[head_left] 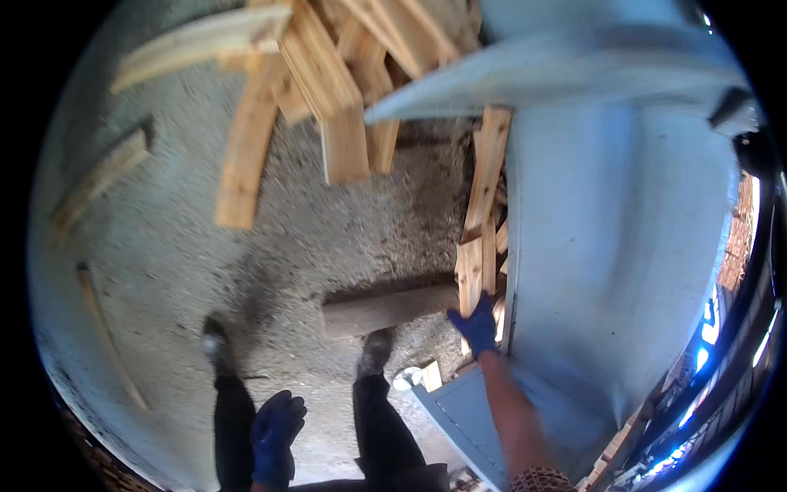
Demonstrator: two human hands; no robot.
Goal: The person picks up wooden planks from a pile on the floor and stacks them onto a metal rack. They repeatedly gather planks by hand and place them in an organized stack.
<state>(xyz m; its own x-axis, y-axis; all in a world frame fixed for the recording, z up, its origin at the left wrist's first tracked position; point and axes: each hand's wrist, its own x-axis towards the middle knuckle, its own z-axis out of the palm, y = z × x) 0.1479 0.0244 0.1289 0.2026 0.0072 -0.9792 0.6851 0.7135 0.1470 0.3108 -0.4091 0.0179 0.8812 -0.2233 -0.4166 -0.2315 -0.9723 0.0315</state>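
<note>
My right hand, in a blue glove, reaches forward to the lower end of a short wooden board. Its thumb is spread away from the fingers, and the fingertips are at the wood; no firm hold shows. Behind that piece a longer pale board stands among several offcuts along the side of a grey metal casing. My left hand, also gloved in blue, hangs low by my left leg. Its fingers are curled together, with nothing visible in them.
A heap of pale boards lies ahead on the dusty floor. A thick wooden beam rests before my right foot. Loose strips lie at left. A grey metal ledge juts out under my right forearm.
</note>
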